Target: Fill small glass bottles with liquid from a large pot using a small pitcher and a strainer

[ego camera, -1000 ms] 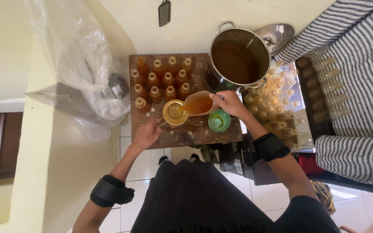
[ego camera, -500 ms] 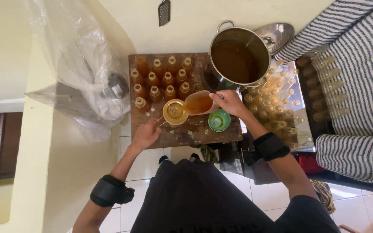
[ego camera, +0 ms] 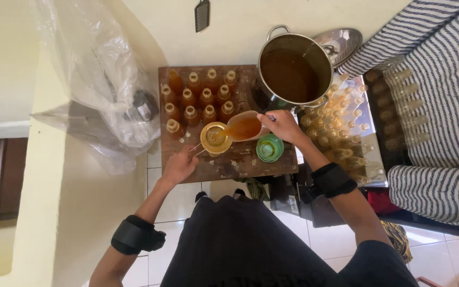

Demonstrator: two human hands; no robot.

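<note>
Pale floor tiles and a cream wall frame the small wooden table [ego camera: 240, 165] in front of you, and little has changed since a second ago: your right hand [ego camera: 281, 126] still grips the tilted jug [ego camera: 245, 127] of amber liquid over the yellow funnel [ego camera: 214, 138], while your left hand [ego camera: 180, 166] stays loosely curled at the table's near edge, pinching the funnel's thin handle. Filled bottles [ego camera: 197, 98] stand in rows behind the funnel, a green lid [ego camera: 270, 148] lies just beside your right hand, the big steel pot [ego camera: 295, 72] of brown liquid sits at the far right corner, and empty bottles [ego camera: 341, 127] crowd the right, with a crumpled plastic bag [ego camera: 96, 79] on the left.
</note>
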